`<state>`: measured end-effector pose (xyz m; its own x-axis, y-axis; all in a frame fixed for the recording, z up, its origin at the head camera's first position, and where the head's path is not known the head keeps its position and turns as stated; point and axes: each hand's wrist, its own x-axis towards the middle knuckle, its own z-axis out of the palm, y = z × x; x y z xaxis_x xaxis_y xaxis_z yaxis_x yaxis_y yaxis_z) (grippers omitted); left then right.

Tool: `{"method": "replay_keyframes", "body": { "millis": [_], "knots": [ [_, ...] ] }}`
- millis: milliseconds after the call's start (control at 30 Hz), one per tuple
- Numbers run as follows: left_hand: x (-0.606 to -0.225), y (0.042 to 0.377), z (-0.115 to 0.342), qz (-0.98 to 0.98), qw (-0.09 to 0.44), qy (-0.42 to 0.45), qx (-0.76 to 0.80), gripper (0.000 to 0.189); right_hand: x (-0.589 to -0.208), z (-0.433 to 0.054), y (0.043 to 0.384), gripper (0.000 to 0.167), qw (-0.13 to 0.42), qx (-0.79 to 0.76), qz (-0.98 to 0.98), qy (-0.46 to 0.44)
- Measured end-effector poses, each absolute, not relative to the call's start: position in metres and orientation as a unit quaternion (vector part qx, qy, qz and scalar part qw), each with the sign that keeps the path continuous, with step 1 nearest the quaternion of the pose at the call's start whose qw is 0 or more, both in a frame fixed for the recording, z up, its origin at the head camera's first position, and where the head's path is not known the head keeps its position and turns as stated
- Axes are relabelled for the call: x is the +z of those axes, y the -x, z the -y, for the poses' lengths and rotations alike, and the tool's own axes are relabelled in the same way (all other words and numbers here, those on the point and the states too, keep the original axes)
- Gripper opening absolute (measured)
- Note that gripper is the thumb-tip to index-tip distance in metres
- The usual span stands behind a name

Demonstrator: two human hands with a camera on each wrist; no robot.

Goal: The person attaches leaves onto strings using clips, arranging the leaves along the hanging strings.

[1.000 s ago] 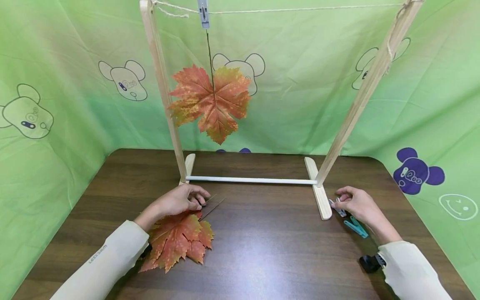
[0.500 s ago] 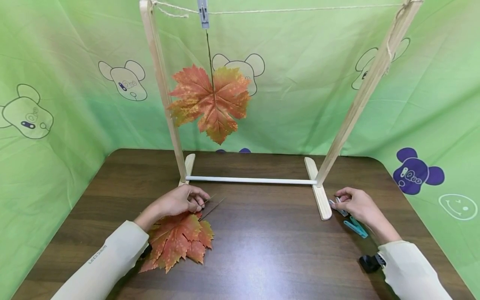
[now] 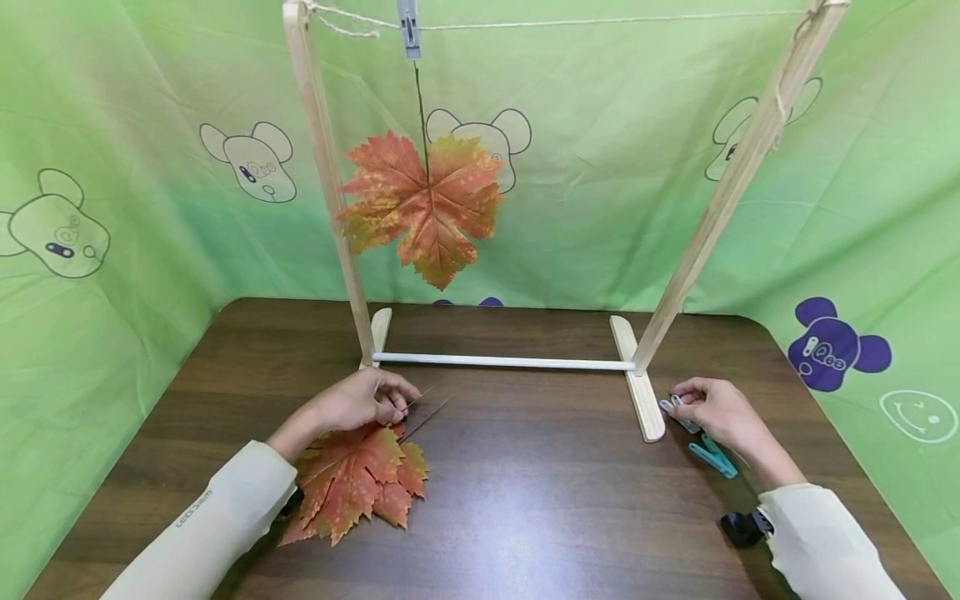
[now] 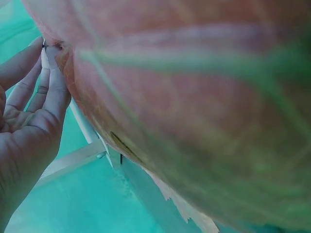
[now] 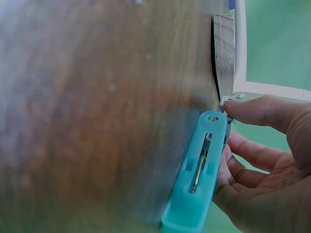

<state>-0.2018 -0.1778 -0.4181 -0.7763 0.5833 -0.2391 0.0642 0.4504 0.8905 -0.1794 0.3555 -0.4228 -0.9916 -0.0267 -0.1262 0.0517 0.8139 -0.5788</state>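
My left hand (image 3: 358, 400) pinches a thin leaf stem between thumb and fingertips, at the top of a small pile of red-orange artificial maple leaves (image 3: 360, 475). In the left wrist view, a leaf (image 4: 184, 111) fills most of the picture. On the right, my right hand (image 3: 716, 410) holds a grey clothespin (image 3: 686, 424) by thumb and fingers, low at the table. A teal clothespin (image 3: 712, 456) lies right beside it; in the right wrist view this teal clothespin (image 5: 197, 170) partly covers the grey one.
A wooden frame (image 3: 720, 208) with a white crossbar (image 3: 502, 361) stands on the table (image 3: 525, 483). Along its top runs a string (image 3: 600, 22), where another grey clothespin (image 3: 409, 32) holds a hanging maple leaf (image 3: 431, 204). A green printed cloth (image 3: 570, 242) surrounds the table.
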Motion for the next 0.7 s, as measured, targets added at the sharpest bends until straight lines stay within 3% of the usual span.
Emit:
{"method": "replay_keyframes", "body": {
  "millis": [700],
  "knots": [
    [-0.389,0.207,0.176,-0.834,0.241,-0.208,0.451,0.035,-0.409,-0.350,0.176,0.029,0.025,-0.296,-0.955,0.010]
  ]
}}
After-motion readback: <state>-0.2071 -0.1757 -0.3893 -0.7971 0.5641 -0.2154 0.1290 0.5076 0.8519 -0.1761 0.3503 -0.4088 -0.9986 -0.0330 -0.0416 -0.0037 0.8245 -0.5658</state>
